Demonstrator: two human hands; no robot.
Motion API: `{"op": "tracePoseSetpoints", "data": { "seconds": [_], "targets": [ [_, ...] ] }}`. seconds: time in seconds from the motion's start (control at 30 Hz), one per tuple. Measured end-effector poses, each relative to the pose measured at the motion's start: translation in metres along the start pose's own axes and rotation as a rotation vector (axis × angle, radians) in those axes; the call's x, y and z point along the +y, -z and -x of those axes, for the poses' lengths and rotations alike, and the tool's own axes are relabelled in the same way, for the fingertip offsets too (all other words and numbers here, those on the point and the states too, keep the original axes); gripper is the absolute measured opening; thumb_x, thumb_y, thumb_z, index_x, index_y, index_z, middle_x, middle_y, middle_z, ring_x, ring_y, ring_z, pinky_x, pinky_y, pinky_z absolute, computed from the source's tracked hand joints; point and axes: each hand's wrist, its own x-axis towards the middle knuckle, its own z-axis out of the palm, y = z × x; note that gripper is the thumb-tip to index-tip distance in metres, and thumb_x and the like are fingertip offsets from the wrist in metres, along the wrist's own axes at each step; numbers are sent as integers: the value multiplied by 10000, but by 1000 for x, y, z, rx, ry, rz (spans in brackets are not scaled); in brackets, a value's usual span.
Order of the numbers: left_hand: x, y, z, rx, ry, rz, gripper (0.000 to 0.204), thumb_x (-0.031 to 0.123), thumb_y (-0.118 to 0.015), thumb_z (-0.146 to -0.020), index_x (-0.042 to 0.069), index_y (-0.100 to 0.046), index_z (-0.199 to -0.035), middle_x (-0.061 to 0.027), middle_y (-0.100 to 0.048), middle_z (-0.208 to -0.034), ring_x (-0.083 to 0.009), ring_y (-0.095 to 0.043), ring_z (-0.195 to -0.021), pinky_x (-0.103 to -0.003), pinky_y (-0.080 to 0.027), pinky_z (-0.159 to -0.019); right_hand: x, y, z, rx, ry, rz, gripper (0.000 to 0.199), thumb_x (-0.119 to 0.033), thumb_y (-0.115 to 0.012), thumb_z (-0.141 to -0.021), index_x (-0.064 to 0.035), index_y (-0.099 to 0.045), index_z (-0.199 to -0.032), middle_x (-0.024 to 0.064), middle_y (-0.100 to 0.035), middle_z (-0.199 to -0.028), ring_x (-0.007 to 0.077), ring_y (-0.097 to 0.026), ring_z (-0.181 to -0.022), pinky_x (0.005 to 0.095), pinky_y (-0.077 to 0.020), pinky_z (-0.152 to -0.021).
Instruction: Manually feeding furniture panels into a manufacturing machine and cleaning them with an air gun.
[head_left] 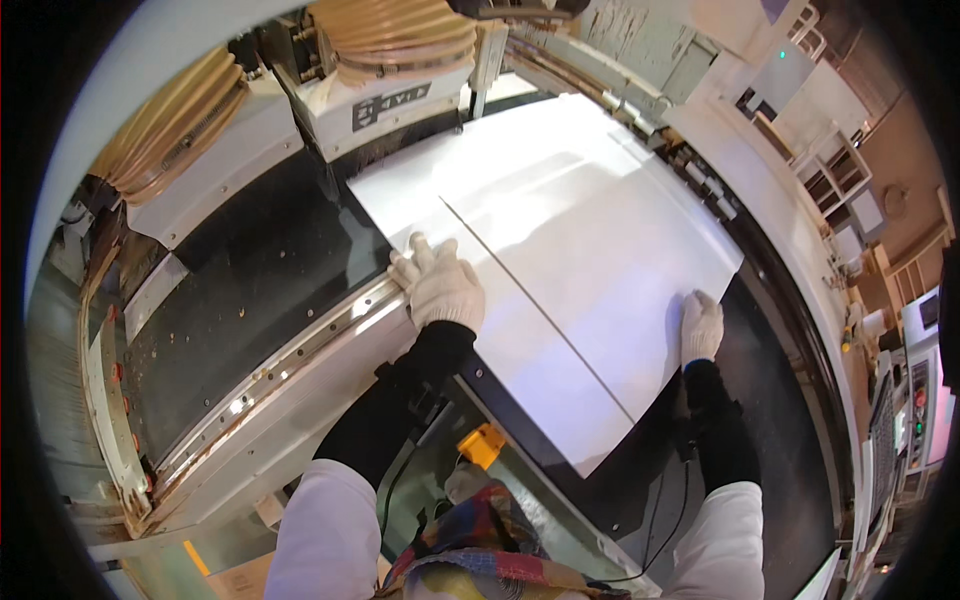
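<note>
A large glossy white panel (590, 210) lies on the black machine bed (240, 290), with a thin dark straight line running lengthwise across it. My left hand (440, 285), in a white knit glove, rests on the panel's left edge beside the metal rail, its fingers spread. At the panel's right near edge, my right hand (702, 328), gloved the same way, is closed over the border with the thumb on top; its other fingers are partly hidden.
Two ribbed tan hoses (395, 40) rise from white machine housings (390, 110) at the far left. A perforated metal rail (300, 350) borders the bed. A yellow block (481, 445) sits below the near edge. A control panel (922, 400) stands at right.
</note>
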Motion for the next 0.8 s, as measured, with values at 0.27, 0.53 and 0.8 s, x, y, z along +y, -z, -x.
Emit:
{"op": "tracePoseSetpoints", "data": {
  "seconds": [0.27, 0.53, 0.8],
  "targets": [
    [-1, -7, -5, -19, 6, -10, 318, 210, -547, -848, 143, -600, -1155, -172, -344, -1409, -500, -278, -1295, -538, -197, -1118, -8, 1, -3, -8, -62, 10, 389, -333, -553, -837, -25, -657, -1051, 198, -592, -1066, 351, -517, -1060, 411, -404, -949],
    [-2, -6, -5, -25, 7, -3, 323, 206, -543, -849, 137, -597, -1160, -185, -336, -1416, -508, -263, -1303, -541, -182, -1124, -13, 2, -2, -23, -102, -49, 395, -332, -562, -830, -16, -642, -1055, 199, -584, -1086, 348, -507, -1076, 409, -395, -957],
    [-3, -8, -6, -33, 12, 6, 329, 228, -526, -857, 149, -595, -1169, -166, -333, -1431, -500, -263, -1306, -542, -177, -1124, -11, 0, 1, 44, -69, -17, 368, -318, -597, -816, -22, -655, -1026, 177, -591, -1011, 342, -517, -1011, 411, -409, -919]
  ]
}}
